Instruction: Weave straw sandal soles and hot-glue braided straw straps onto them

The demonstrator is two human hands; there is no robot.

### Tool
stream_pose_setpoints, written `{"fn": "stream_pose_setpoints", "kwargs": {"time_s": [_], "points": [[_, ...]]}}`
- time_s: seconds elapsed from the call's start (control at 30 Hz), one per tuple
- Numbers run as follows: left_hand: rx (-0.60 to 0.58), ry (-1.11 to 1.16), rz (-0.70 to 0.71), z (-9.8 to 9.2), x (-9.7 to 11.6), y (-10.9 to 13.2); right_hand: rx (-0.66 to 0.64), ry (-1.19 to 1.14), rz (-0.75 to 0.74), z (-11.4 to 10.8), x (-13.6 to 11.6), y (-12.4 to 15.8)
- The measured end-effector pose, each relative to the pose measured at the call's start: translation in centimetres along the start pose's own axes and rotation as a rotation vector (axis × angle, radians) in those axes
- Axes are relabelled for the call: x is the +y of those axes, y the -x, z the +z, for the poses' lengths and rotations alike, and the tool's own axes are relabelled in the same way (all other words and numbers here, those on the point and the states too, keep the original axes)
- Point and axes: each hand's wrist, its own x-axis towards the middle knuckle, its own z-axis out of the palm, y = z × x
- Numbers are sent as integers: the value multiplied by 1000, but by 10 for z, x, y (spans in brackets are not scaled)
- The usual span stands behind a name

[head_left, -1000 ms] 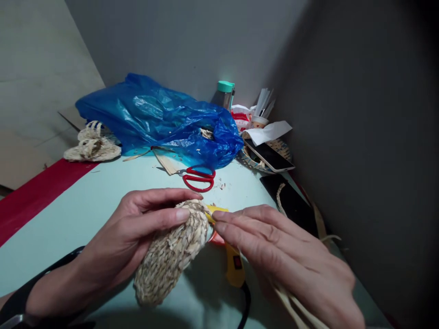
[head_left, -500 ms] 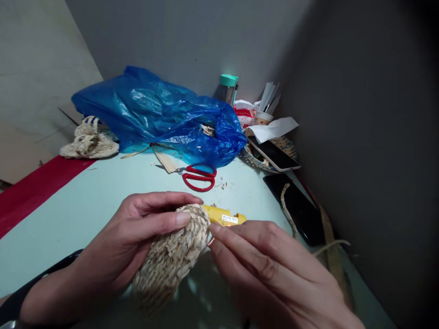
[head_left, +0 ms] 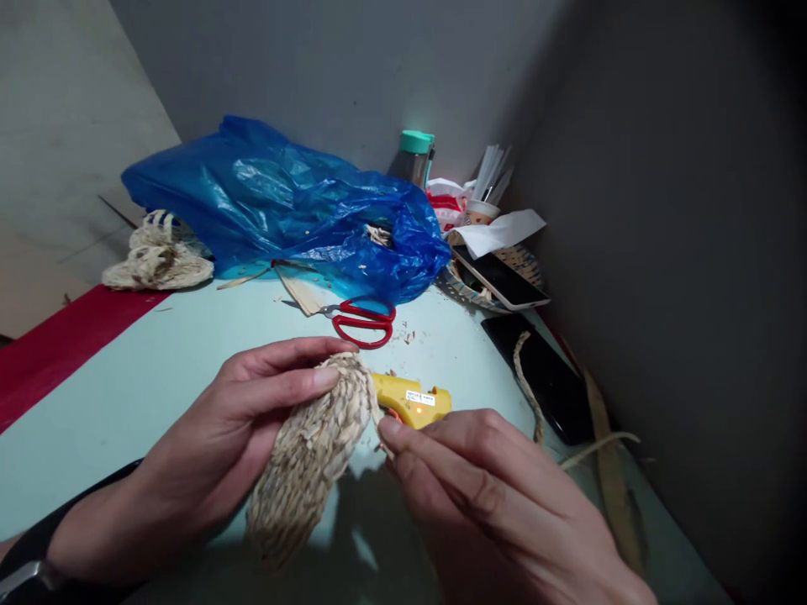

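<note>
My left hand [head_left: 233, 433] is wrapped round a woven straw piece [head_left: 312, 458], an oval of pale braided strips held on edge above the pale green table [head_left: 157, 378]. My right hand [head_left: 498, 504] sits just right of it, fingertips pinched at the piece's upper right rim on a thin straw strip. A yellow glue gun [head_left: 413, 403] lies on the table behind my right fingers, its small light glowing orange.
Red-handled scissors [head_left: 361, 323] lie beyond the hands, in front of a crumpled blue plastic bag [head_left: 283, 214]. Another straw bundle [head_left: 156, 256] sits at the far left. At the right are two phones [head_left: 504, 281], a braided cord [head_left: 526, 382], a cup of sticks [head_left: 482, 206] and a green-capped bottle [head_left: 413, 160].
My right hand has drawn back from the piece's top edge towards me, uncovering the glue gun. The woven piece has tipped more upright in my left hand.
</note>
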Motion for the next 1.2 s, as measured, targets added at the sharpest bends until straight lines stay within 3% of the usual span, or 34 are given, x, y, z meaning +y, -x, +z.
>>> {"fn": "stream_pose_setpoints", "kwargs": {"time_s": [0.17, 0.33, 0.5, 0.67, 0.9, 1.2], "points": [[23, 32, 10, -2, -1, 0, -8, -27, 105, 13, -3, 8], [95, 43, -44, -6, -6, 0, 75, -82, 189, 20, -5, 10], [136, 18, -48, -2, -5, -2, -35, -63, 67, 16, 0, 9], [92, 40, -56, -2, -7, -2, -76, -18, 50, 13, 3, 4], [124, 19, -12, 2, -4, 0, 81, -90, 160, 22, -4, 10], [100, 38, 14, 4, -4, 3, -113, 79, -45, 14, 5, 2]]}}
